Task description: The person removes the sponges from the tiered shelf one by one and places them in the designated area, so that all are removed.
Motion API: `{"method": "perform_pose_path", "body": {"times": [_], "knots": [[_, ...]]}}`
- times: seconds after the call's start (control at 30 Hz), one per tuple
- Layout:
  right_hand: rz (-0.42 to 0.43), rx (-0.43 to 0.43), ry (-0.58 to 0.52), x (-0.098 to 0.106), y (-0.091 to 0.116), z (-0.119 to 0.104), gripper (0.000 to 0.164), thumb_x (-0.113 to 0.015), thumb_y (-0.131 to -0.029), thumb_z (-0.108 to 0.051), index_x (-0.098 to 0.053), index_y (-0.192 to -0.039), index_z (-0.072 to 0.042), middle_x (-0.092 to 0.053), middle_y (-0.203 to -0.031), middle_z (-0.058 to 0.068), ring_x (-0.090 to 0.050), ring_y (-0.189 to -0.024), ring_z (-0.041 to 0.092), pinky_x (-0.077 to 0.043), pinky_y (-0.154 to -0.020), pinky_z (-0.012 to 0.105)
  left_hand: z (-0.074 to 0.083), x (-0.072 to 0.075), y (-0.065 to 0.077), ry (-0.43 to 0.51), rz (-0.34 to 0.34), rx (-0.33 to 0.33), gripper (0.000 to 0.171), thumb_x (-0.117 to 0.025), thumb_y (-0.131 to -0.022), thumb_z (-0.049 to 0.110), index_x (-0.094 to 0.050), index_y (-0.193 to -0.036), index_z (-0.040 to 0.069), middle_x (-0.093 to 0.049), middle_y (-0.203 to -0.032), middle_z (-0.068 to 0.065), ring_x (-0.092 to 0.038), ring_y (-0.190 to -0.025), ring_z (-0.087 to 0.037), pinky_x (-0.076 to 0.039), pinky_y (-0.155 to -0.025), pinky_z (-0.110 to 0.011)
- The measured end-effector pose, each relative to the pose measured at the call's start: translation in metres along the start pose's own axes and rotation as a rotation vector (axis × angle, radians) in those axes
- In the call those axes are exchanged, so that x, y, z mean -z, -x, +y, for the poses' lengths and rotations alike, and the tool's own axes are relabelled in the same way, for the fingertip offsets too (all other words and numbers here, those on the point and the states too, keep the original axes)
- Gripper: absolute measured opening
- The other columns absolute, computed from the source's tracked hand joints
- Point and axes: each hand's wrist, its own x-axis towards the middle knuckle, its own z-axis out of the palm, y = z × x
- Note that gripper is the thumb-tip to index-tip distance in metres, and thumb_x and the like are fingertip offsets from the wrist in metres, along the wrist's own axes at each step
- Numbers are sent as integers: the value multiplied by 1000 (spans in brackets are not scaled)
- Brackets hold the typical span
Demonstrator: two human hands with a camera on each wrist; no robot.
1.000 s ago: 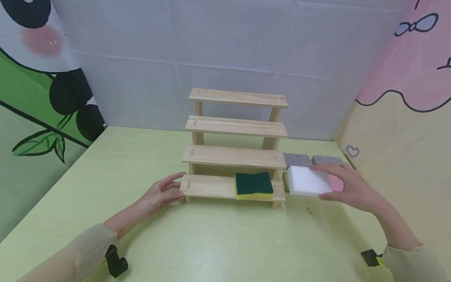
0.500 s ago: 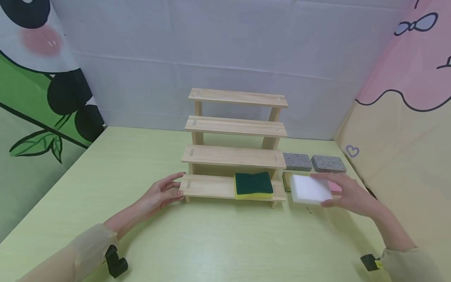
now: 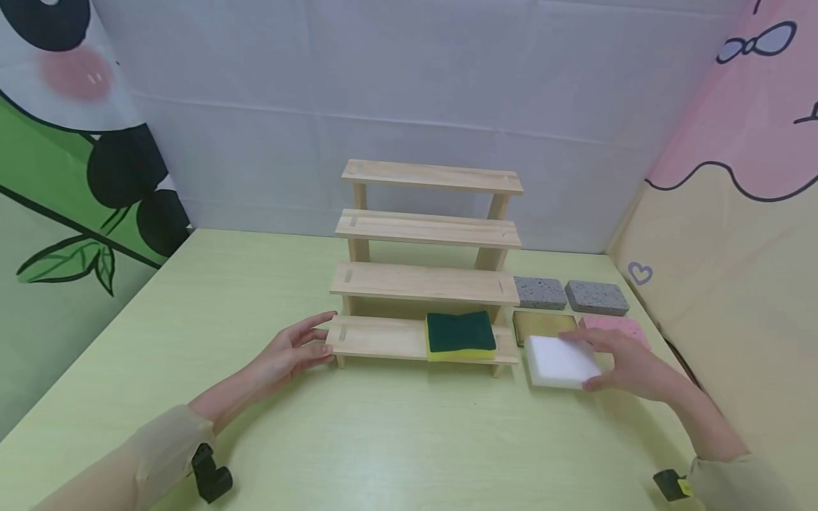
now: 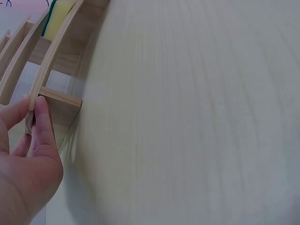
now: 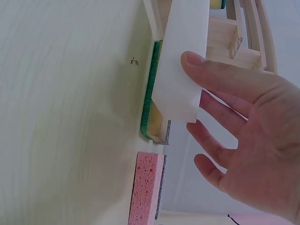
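Observation:
A white sponge block (image 3: pixel 559 363) is pinched at its right end between the thumb and fingers of my right hand (image 3: pixel 629 360); the right wrist view shows it raised off the table. It is just right of a four-tier wooden shelf rack (image 3: pixel 422 282). My left hand (image 3: pixel 294 351) grips the left end of the rack's lowest step, thumb over the board and fingers tucked beneath, as the left wrist view shows. On that step's right half sits a yellow sponge with a dark green scouring side (image 3: pixel 460 332) facing up.
Behind the white block lie a yellow sponge (image 3: pixel 543 325), green side down, and a pink sponge (image 3: pixel 620 328). Farther back are a grey sponge (image 3: pixel 540 292) and a second grey sponge (image 3: pixel 597 297). A grey-white backdrop (image 3: pixel 268 156) and printed side panels surround the table (image 3: pixel 383 440).
My right hand has brought the white block down and toward me, uncovering the yellow, pink and right grey sponges behind it. My left hand keeps its place on the rack.

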Motion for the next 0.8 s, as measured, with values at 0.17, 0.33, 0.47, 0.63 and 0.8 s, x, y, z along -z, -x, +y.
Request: {"method": "perform_pose_path", "body": {"times": [0.17, 0.33, 0.47, 0.63, 0.8], "knots": [[-41, -47, 33, -2, 1, -2, 81, -89, -63, -24, -58, -137, -16, -54, -142, 24, -51, -125, 47, -47, -90, 50, -1, 0, 0, 8, -5, -4, 76, -63, -96, 8, -19, -158, 8, -58, -120, -1, -66, -105, -7, -55, -93, -21], [-42, -27, 40, -6, 3, -1, 80, -90, -62, -25, -59, -135, -17, -63, -134, 12, -56, -118, 35, -47, -92, 49, -1, 1, -1, 9, -6, -6, 76, -63, -96, 8, -19, -158, 8, -58, -121, -1, -66, -105, -7, -55, -93, -21], [-43, -24, 39, -9, 5, 0, 79, -90, -62, -25, -60, -134, -15, -63, -134, 12, -56, -119, 37, -46, -95, 55, -2, 1, -1, 14, -6, -6, 77, -63, -95, 8, -19, -158, 8, -59, -120, 0, -66, -104, -7, -55, -93, -22], [-52, -39, 56, -11, 6, -1, 79, -91, -61, -28, -61, -134, -16, -64, -134, 9, -55, -120, 37, -45, -96, 57, -3, 2, -1, 21, -9, -7, 77, -63, -95, 8, -18, -158, 8, -60, -119, 1, -66, -105, -7, -55, -93, -22], [-56, -39, 67, -12, 6, -1, 80, -91, -60, -28, -61, -133, -16, -64, -134, 9, -55, -119, 37, -45, -95, 57, -2, 1, -1, 21, -16, -14, 76, -62, -96, 7, -19, -158, 7, -60, -119, 1, -66, -104, -7, -55, -93, -21]]}}
